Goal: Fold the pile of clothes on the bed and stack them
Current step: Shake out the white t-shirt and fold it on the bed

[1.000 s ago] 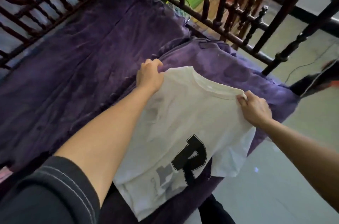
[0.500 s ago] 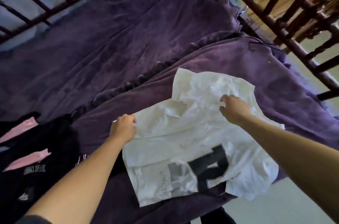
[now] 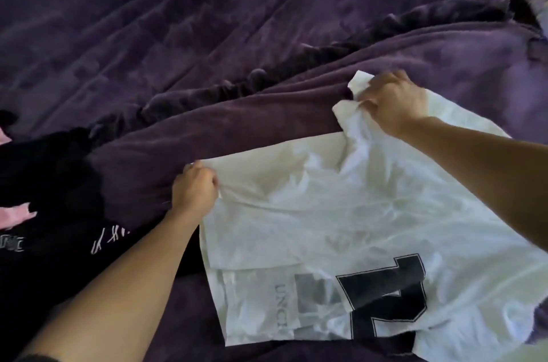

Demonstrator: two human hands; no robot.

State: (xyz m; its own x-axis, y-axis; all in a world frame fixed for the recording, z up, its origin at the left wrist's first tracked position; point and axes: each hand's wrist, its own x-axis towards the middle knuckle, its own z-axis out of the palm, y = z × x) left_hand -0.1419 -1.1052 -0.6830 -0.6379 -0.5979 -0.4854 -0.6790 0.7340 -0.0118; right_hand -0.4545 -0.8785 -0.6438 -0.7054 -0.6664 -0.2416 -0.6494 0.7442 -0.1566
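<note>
Your left hand (image 3: 194, 189) is closed on the near-left edge of the white T-shirt (image 3: 296, 213). The fingers are curled into the cloth, and small creases run out from the grip. Your right hand (image 3: 391, 103) is clenched round a bunched fold of the same T-shirt at its far corner, with a crumpled tip of fabric sticking out past the knuckles. The two hands are well apart, the left nearer you and lower in view, the right farther away. The cloth between them is wrinkled rather than taut.

The T-shirt lies spread on the purple blanket (image 3: 267, 35), in the right half of the view. Its near part carries a large black letter (image 3: 388, 293) with a pale outline. Just left of the letter are a grey block and faint grey lettering (image 3: 280, 305) reading "UNC"; the rest is too blurred to read. One layer of cloth is folded over above the print, and its edge runs across the T-shirt.

The blanket covers the bed in broad folds, and a ruffled ridge crosses it diagonally beyond the hands. To the left of your left forearm lies a heap of black clothes (image 3: 44, 177) with pink patches (image 3: 17, 216) and small pale lettering (image 3: 109, 240), just beside the T-shirt's left edge.
</note>
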